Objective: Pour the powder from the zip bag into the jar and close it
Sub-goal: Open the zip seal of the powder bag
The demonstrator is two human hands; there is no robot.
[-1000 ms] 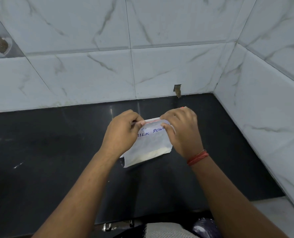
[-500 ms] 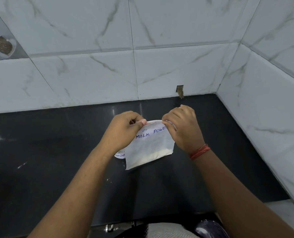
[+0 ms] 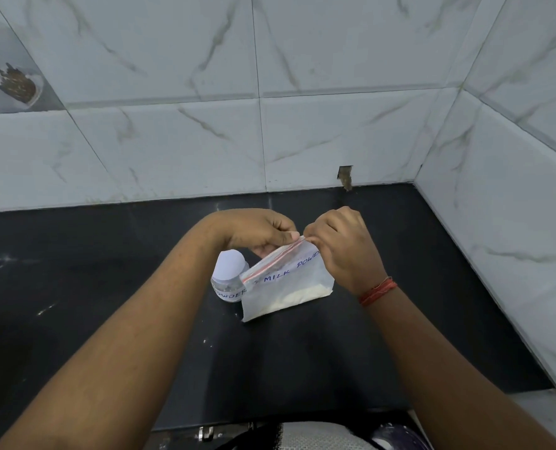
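Note:
A clear zip bag [image 3: 286, 284] marked "MILK POWDER" in blue, with a red zip strip along its top, holds white powder settled at its lower edge. My left hand [image 3: 263, 233] pinches the bag's top edge near the strip's upper end. My right hand [image 3: 341, 248] pinches that same top right beside it. The bag hangs tilted over the dark counter [image 3: 107, 303]. A small clear jar [image 3: 229, 280] with a white label stands on the counter just left of the bag, partly hidden by it. I cannot tell whether a lid is on it.
White marble-pattern tiled walls [image 3: 335, 134] close off the counter at the back and on the right, forming a corner. A small chipped hole [image 3: 345, 177] sits at the back wall's base. A few white specks [image 3: 210, 342] lie on the counter in front of the jar.
Both hands have shifted right and tilted the bag, so its left end hangs lower. The jar, mostly hidden behind my left hand before, has come into view.

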